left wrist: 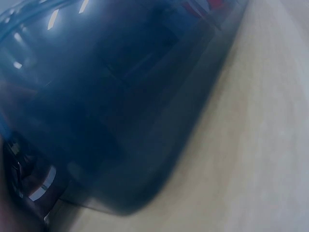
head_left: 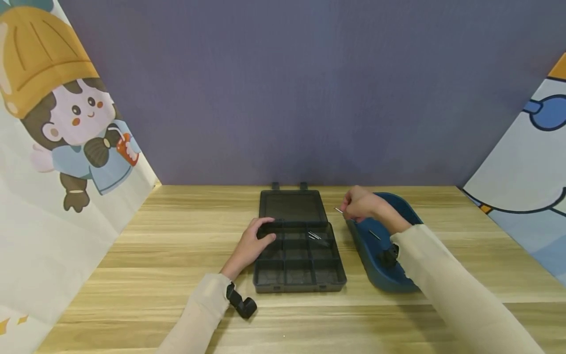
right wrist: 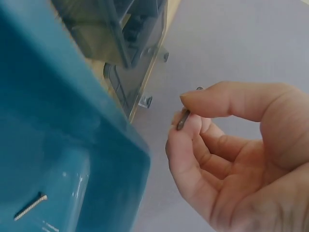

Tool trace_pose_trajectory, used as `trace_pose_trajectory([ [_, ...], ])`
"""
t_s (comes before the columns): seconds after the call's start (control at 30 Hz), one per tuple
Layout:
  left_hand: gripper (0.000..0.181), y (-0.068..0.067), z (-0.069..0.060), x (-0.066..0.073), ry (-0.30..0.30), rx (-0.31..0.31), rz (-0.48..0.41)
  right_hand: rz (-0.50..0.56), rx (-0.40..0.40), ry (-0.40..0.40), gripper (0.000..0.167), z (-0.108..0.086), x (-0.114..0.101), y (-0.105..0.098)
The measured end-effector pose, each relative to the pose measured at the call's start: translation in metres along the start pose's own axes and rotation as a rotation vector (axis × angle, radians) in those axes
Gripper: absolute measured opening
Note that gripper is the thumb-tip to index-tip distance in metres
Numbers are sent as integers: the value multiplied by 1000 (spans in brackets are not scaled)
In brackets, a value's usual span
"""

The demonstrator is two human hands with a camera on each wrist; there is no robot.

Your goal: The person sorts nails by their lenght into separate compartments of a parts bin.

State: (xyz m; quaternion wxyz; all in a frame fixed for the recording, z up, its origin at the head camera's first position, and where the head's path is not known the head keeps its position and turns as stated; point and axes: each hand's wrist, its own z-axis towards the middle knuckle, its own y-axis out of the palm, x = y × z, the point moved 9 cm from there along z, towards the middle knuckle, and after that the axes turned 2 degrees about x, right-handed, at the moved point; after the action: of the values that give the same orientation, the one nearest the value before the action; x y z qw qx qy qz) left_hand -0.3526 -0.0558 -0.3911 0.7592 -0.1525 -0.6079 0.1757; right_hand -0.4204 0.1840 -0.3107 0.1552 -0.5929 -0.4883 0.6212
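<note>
A dark divided box [head_left: 298, 289] stands on the table, its lid [head_left: 289, 205] laid back. Several thin metal screws [head_left: 314, 236] lie in its far right compartment. The left hand [head_left: 252, 243] rests at the box's left side, thumb and fingers spread over the rim. Over the far left part of a blue bin [head_left: 370, 268], the right hand [head_left: 362, 204] pinches a screw [right wrist: 184, 118] between thumb and index finger [right wrist: 181, 150]. Another screw [right wrist: 31, 207] lies inside the bin. A dark glossy surface [left wrist: 111, 106] fills much of the left wrist view; the left fingers cannot be made out there.
The wooden table [head_left: 177, 246] runs back to a grey-purple panel [head_left: 283, 98]. Printed sheets with cartoon figures slant along both sides. A black wrist camera [head_left: 243, 304] sits by the left sleeve, near the box's front left corner.
</note>
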Motion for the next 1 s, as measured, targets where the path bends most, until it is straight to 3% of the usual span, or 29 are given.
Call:
trace_pose_trajectory([
  [1.0,43,0,1,0,6,-3,-1,25,-103,24,16,15,-21,42],
])
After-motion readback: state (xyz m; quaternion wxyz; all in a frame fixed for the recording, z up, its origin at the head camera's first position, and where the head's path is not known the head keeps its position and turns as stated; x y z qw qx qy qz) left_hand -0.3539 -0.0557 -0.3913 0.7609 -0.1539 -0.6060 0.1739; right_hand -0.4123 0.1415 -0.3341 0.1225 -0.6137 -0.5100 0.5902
